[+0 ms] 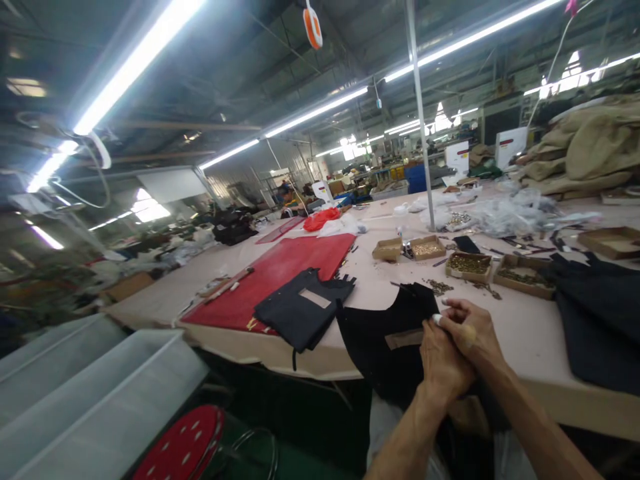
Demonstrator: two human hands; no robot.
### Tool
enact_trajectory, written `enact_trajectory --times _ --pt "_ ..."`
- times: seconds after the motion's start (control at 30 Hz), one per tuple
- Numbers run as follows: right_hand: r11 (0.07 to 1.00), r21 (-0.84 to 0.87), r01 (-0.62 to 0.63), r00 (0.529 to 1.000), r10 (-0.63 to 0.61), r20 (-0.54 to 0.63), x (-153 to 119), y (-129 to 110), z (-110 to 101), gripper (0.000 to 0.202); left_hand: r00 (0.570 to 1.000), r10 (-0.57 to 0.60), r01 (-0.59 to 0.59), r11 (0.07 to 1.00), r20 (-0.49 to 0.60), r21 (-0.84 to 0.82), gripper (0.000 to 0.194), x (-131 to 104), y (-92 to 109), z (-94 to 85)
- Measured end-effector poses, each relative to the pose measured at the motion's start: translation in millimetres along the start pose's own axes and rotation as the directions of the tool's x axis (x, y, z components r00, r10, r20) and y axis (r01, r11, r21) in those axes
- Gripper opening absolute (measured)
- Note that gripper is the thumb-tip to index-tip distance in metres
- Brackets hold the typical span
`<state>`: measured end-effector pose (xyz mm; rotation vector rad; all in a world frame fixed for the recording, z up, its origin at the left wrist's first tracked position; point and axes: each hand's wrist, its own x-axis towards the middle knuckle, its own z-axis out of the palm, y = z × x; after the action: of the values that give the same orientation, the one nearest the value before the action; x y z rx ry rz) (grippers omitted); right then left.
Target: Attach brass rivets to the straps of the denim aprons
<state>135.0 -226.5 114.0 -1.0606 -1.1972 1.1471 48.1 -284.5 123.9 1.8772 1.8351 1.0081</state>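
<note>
A black fabric piece (380, 327) with a tan patch (404, 339) hangs over the table's front edge toward my lap. My left hand (444, 363) is closed on its right side. Close against it, my right hand (473, 330) has its thumb and forefinger bent at the fabric's upper right edge, with white wraps on the fingertips. Whether a small part sits between those fingers is hidden. Left of the hands lies a stack of dark fabric pieces (300, 317) with a similar patch on top. Small metal parts (439, 287) lie loose just beyond my hands.
Cardboard boxes of metal parts (469, 268) stand on the pink-covered table (530, 333). More dark fabric (600, 320) lies at right. A red sheet (295, 263) is under the stack. Plastic bins (125, 393) and a red stool (183, 440) stand at lower left. A metal pole (421, 113) rises behind.
</note>
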Motion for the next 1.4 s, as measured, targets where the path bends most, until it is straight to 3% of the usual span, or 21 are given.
enact_trajectory --times 0.1,0.17,0.23,0.3,0.43,0.5,0.57,0.7,0.8,0.9,0.97,1.1,1.2,1.27,1.3,1.37,1.4 --pt "1.0 0.006 -0.013 1.0 0.013 0.007 -24 -31 19 0.058 0.981 -0.008 0.001 0.999 -0.192 -0.033 0.037 -10 9 -13.7" --pt "1.0 -0.002 0.025 0.998 -0.025 0.066 -36 -49 23 0.054 0.961 -0.037 -0.007 0.988 -0.275 -0.157 0.026 -14 11 -24.5" --pt "0.997 0.021 0.075 0.984 -0.078 0.161 -40 -61 19 0.049 0.959 -0.077 -0.01 0.952 -0.271 -0.305 0.023 -15 10 -42.9" --pt "0.991 0.069 0.114 0.974 -0.125 0.191 -33 -61 8 0.049 0.976 -0.088 -0.003 0.908 -0.197 -0.419 0.025 -11 11 -71.6" --pt "0.995 0.072 0.07 0.996 -0.074 0.045 9 -18 -21 0.059 0.998 -0.051 0.067 0.779 0.045 -0.624 0.038 6 19 -148.3" --pt "0.99 0.119 -0.077 0.995 0.069 0.074 26 15 -28 0.06 0.989 -0.013 0.112 0.709 0.145 -0.696 0.044 16 28 -185.5" --pt "0.94 0.238 -0.246 0.96 0.202 0.193 32 42 -28 0.058 0.979 0.031 0.129 0.675 0.203 -0.727 0.047 26 38 -216.2" --pt "0.819 0.399 -0.412 0.88 0.242 0.409 20 67 -28 0.055 0.974 0.024 0.153 0.67 0.226 -0.727 0.048 39 44 -256.2" --pt "0.799 0.467 -0.379 0.903 0.21 0.374 15 73 -40 0.056 0.97 -0.054 0.21 0.675 0.236 -0.707 0.05 45 23 -269.6" --pt "0.912 0.335 -0.236 0.969 0.194 0.154 19 85 -56 0.057 0.957 -0.142 0.277 0.699 0.252 -0.659 0.048 54 -20 -265.3" --pt "0.97 0.164 -0.179 0.984 0.178 0.022 22 97 -65 0.059 0.945 -0.195 0.319 0.722 0.261 -0.614 0.044 65 -57 -250.7" --pt "0.984 -0.078 -0.162 0.983 0.154 -0.098 24 116 -70 0.052 0.924 -0.301 0.382 0.778 0.238 -0.499 0.033 94 -134 -202.8" --pt "0.959 -0.245 -0.144 0.974 0.094 -0.205 23 122 -67 0.043 0.911 -0.379 0.412 0.845 0.163 -0.34 0.027 116 -177 -167.9" --pt "0.901 -0.43 -0.057 0.971 -0.051 -0.235 23 127 -65 0.05 0.909 -0.416 0.417 0.903 0.039 -0.104 0.03 130 -193 -148.8" --pt "0.837 -0.548 0.019 0.969 -0.15 -0.196 24 131 -64 0.056 0.913 -0.403 0.406 0.913 -0.061 0.046 0.033 135 -197 -139.3" --pt "0.639 -0.744 0.194 0.952 -0.306 -0.015 27 142 -64 0.06 0.932 -0.284 0.345 0.886 -0.226 0.309 0.041 145 -199 -117.1" --pt "0.544 -0.797 0.264 0.938 -0.338 0.08 29 149 -65 0.058 0.946 -0.204 0.292 0.874 -0.251 0.388 0.041 150 -198 -103.5"
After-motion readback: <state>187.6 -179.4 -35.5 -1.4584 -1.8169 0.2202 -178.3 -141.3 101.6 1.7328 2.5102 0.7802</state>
